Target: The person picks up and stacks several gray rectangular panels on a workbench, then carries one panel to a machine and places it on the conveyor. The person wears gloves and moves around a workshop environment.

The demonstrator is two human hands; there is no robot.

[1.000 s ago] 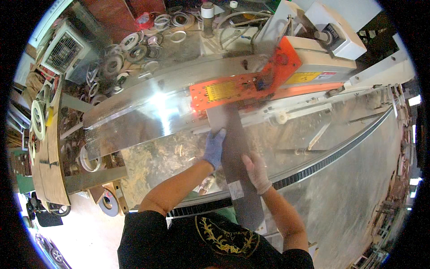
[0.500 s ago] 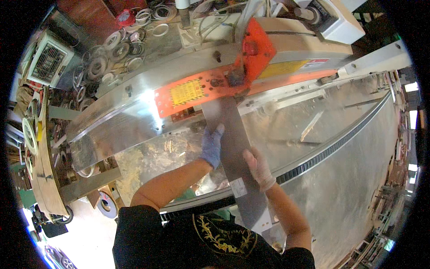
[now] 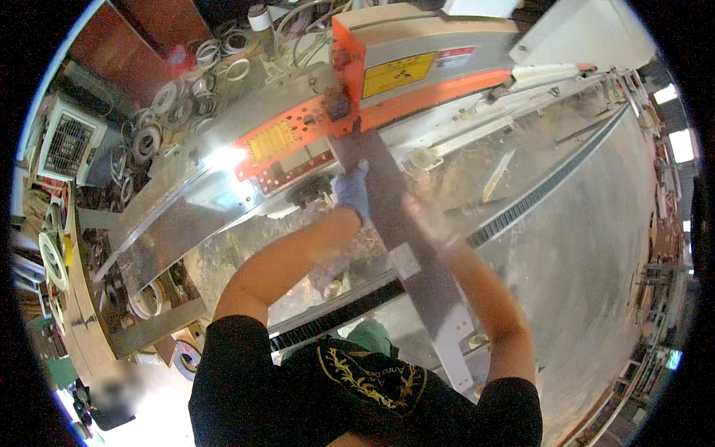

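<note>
A long, narrow dark brown-grey board [image 3: 387, 195] slants from under the orange guard [image 3: 298, 138] of a machine down toward my body. A pale label [image 3: 404, 261] is stuck on it, and its near end shows small drilled holes. My left hand [image 3: 353, 190], in a blue glove, grips the board's left edge close to the guard, thumb on top and the other fingers hidden. At the right edge, a bit nearer to me, my right hand [image 3: 433, 221] in a whitish glove is smeared by motion. Whether its fingers close on the board cannot be made out.
A black ribbed track [image 3: 342, 316] crosses beneath the board. Grey sheet metal [image 3: 551, 298] spreads to the right. Rolls of edging tape [image 3: 147, 141] lie at the far left near a white grilled box [image 3: 68, 139]. A wooden frame [image 3: 86, 298] stands on the left.
The view has shifted, showing more of the board's near end. My left hand now appears closer to the orange guard. My right hand has become blurred beside the board's right edge.
</note>
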